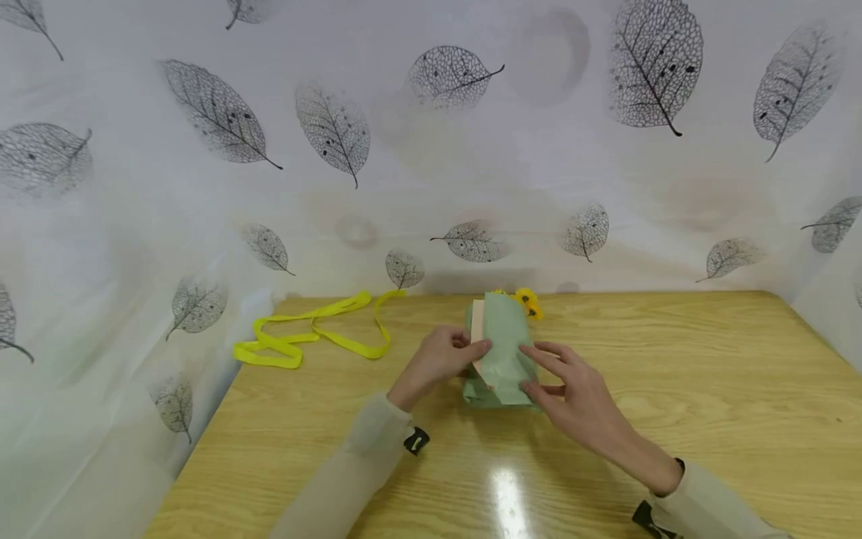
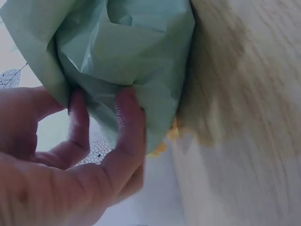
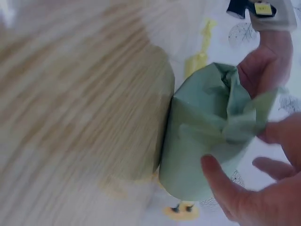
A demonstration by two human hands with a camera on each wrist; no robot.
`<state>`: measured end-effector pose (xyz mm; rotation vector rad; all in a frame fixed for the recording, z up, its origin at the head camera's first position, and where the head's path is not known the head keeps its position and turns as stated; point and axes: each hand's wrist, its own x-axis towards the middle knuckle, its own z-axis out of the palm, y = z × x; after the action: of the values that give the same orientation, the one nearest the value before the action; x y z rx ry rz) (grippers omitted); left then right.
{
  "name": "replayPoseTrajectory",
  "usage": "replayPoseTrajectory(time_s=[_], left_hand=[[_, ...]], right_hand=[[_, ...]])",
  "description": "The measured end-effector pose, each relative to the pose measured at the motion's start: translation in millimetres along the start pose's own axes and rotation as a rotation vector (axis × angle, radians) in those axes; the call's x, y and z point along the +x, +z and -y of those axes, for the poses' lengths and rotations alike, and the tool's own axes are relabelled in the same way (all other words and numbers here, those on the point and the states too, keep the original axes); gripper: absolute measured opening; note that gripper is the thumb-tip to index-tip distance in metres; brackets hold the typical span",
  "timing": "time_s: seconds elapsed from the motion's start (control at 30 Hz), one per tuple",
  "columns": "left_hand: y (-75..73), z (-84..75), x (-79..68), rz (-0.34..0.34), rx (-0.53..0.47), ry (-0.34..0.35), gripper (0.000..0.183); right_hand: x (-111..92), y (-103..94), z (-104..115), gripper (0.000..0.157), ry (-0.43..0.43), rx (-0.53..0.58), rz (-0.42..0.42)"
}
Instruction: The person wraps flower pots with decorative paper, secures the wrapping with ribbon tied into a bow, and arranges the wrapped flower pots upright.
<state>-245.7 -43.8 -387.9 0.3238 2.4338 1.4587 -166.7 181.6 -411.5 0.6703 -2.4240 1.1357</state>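
Observation:
A parcel in pale green wrapping paper (image 1: 508, 329) lies on the table, its folds creased and a pale pinkish strip (image 1: 477, 322) showing along its left edge. My left hand (image 1: 439, 364) pinches the paper's left edge, thumb on top; in the left wrist view its fingers (image 2: 129, 113) reach against the crumpled side. On the opposite side, my right hand (image 1: 582, 393) touches the parcel with fairly straight, spread fingers. The right wrist view shows one fingertip (image 3: 209, 165) against the smooth green side. What the paper wraps is hidden.
A long yellow ribbon (image 1: 279, 352) lies in loose loops at the table's back left. Yellow flowers (image 1: 528, 302) peek out behind the parcel. Leaf-printed white sheeting (image 1: 471, 172) hangs behind the wooden table (image 1: 707, 389) and along its sides.

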Motion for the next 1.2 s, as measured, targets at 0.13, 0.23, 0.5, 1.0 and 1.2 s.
replayPoseTrajectory(time_s=[0.13, 0.23, 0.5, 1.0, 1.2], left_hand=[[0.4, 1.7, -0.7, -0.038, -0.051, -0.022, 0.032], [0.4, 2.2, -1.1, -0.052, -0.106, -0.028, 0.031], [1.3, 0.7, -1.9, -0.049, -0.162, -0.033, 0.025], [1.3, -1.2, -19.7, 0.007, 0.060, 0.077, 0.033], [-4.5, 2.4, -24.2, 0.131, 0.014, 0.119, 0.027]], right_hand=[[2, 1.4, -7, 0.057, 0.058, 0.066, 0.126], [3, 1.9, -11, 0.059, 0.054, 0.068, 0.173], [13, -1.1, -16, 0.064, -0.140, -0.128, 0.242], [16, -2.9, -20, 0.064, -0.217, -0.218, 0.240], [15, -4.4, -19, 0.065, -0.154, -0.212, 0.269]])
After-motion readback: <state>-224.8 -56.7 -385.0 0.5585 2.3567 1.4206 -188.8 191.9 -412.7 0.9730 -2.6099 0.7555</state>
